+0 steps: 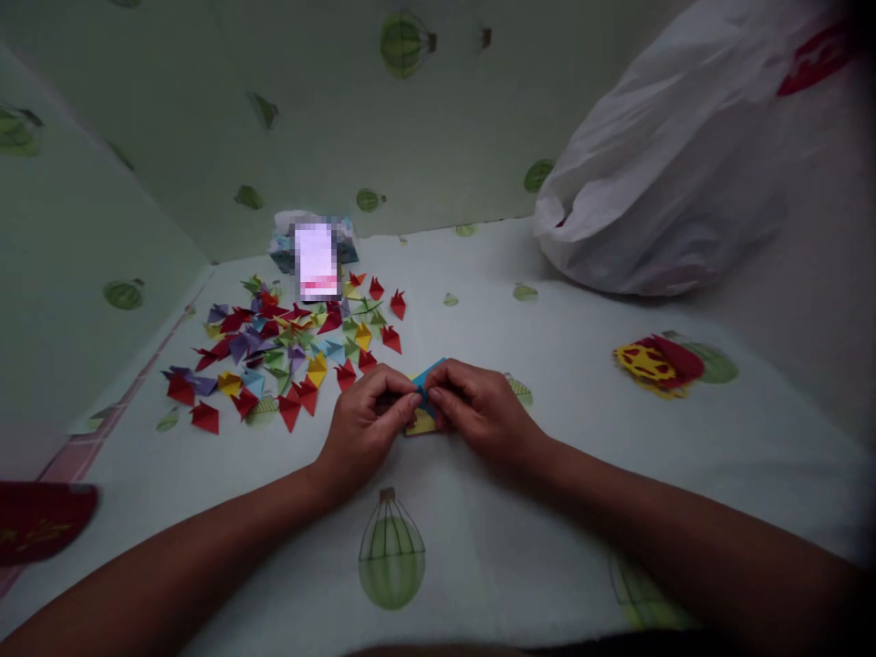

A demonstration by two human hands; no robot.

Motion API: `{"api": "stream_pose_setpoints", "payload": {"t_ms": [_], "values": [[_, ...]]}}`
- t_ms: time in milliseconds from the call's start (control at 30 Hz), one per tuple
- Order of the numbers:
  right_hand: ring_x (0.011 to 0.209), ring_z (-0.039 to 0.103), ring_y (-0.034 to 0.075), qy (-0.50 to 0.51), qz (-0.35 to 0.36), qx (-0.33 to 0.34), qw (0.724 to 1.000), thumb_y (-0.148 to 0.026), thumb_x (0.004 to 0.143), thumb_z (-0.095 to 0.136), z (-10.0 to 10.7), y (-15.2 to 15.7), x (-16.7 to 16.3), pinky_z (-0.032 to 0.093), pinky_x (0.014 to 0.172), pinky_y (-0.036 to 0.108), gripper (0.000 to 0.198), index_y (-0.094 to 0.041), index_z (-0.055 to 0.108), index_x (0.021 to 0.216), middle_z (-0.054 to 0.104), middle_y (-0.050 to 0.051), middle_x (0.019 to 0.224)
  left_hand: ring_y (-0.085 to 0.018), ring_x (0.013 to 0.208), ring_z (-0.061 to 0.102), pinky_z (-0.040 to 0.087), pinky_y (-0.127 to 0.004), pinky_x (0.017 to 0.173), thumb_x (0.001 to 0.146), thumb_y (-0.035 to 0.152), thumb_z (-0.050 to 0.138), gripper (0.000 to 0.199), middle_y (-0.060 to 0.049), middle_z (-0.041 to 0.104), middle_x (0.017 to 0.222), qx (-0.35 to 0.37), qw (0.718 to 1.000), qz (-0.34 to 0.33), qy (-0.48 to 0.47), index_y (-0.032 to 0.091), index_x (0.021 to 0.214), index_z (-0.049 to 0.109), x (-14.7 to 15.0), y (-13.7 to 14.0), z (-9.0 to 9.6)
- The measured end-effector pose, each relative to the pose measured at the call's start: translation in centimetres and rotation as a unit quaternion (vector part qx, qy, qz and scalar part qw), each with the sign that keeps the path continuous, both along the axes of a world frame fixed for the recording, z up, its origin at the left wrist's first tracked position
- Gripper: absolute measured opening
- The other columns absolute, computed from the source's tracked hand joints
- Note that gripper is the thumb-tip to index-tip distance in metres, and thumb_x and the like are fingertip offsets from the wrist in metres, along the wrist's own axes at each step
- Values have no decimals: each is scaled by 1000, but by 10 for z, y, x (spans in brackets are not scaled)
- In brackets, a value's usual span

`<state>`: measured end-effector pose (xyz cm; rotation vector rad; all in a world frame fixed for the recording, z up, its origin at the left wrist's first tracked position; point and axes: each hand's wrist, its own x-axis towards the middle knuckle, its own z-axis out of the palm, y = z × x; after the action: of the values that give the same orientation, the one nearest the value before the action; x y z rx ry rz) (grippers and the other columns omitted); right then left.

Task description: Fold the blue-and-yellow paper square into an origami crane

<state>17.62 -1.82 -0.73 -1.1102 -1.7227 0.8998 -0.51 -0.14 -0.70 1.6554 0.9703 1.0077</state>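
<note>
Between my fingertips, in the middle of the head view, is a small piece of blue folding paper [422, 394]. My left hand [370, 412] is closed, pinching it with thumb and forefinger. Opposite, my right hand [483, 406] is also closed on it, and the two thumbs nearly meet. Fingers cover most of the paper, so its folded shape is hard to make out. Just beneath the hands lies yellow paper [422, 422], with a blue sheet [432, 371] showing behind. Left of my hands spreads a pile of folded paper figures [274, 351] in red, purple, yellow, green and blue.
A lit phone [316, 260], its screen blurred out, leans on a tissue box [349, 239] behind the pile. At the right stand a large white plastic bag [657, 182] and a red-and-yellow cutout [650, 360]. A dark red item [45, 520] lies at the left edge.
</note>
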Motion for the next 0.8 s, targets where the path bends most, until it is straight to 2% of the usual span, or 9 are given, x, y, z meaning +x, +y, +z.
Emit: {"api": "stream_pose_setpoints", "payload": {"t_ms": [133, 233, 400, 600, 800], "values": [[59, 57, 12, 17, -6, -7, 1000, -13, 90, 56, -3, 2, 0, 44, 62, 25, 9, -16, 64, 89, 62, -2, 67, -11, 61, 59, 49, -24, 60, 85, 27, 68, 13, 1, 61, 67, -60, 998, 11, -25, 16, 80, 63, 0, 0, 3], [60, 57, 11, 1, -5, 14, 1000, -13, 89, 58, -4, 2, 0, 44, 62, 25, 7, -16, 65, 89, 64, -1, 72, -11, 60, 60, 50, -24, 60, 83, 27, 69, 14, 1, 62, 65, -90, 995, 17, -39, 15, 81, 64, 1, 1, 5], [65, 57, 12, -45, -9, 67, 997, -11, 89, 57, -2, 3, 1, 43, 63, 24, 10, -16, 64, 85, 64, 0, 74, -11, 58, 59, 51, -24, 58, 81, 28, 71, 15, 2, 63, 62, -115, 992, 10, -50, 15, 82, 64, 2, 0, 7], [69, 59, 13, -64, 3, 78, 995, -11, 90, 55, -3, 4, 2, 44, 64, 24, 11, -17, 63, 87, 66, 2, 78, -12, 57, 60, 52, -25, 59, 81, 32, 72, 18, 2, 64, 62, -136, 989, 13, -58, 15, 83, 63, 3, 2, 6], [70, 59, 13, -75, -3, 121, 990, -9, 88, 56, -5, 3, 1, 44, 65, 24, 9, -16, 61, 88, 66, 3, 80, -12, 56, 60, 51, -25, 59, 80, 32, 73, 19, 2, 64, 61, -151, 987, 1, -48, 16, 83, 63, 3, 1, 6]]}}
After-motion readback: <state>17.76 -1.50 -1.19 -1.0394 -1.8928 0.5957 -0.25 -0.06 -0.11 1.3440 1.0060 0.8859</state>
